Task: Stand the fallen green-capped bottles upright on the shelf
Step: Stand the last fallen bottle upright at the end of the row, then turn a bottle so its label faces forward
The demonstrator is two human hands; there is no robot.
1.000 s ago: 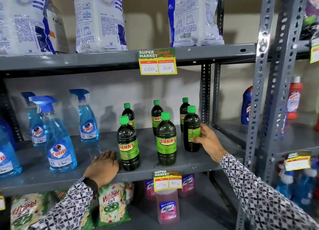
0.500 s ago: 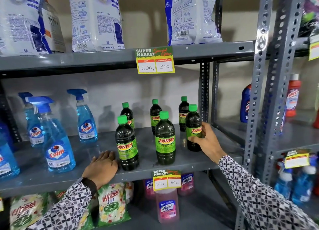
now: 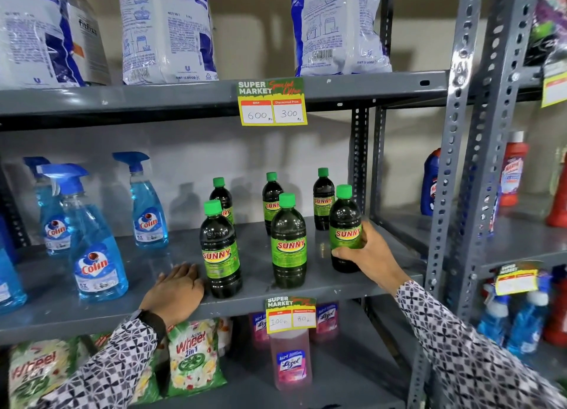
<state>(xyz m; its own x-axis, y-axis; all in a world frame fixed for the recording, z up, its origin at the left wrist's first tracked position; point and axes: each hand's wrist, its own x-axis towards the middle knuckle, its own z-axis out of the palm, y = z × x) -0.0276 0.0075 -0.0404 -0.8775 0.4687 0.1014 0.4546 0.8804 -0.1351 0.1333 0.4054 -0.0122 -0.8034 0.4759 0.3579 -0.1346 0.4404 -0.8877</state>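
Several dark SUNNY bottles with green caps stand upright on the grey middle shelf (image 3: 153,273) in two rows. The front row holds a left bottle (image 3: 220,252), a middle bottle (image 3: 288,243) and a right bottle (image 3: 345,224). My right hand (image 3: 369,257) is wrapped around the lower part of the right front bottle, whose label faces me. Flat on the shelf lies my left hand (image 3: 176,290), fingers touching the base of the left front bottle. Three more bottles (image 3: 271,200) stand behind, near the wall.
Blue Colin spray bottles (image 3: 95,249) stand at the shelf's left. White detergent bags (image 3: 165,31) fill the shelf above. A grey perforated upright (image 3: 451,169) rises just right of my right hand. Wheel packets (image 3: 193,356) and a pink Lizol bottle (image 3: 291,359) sit below.
My right hand has turned the right front bottle so its label faces forward and shifted it slightly back. The left hand has stayed in place.
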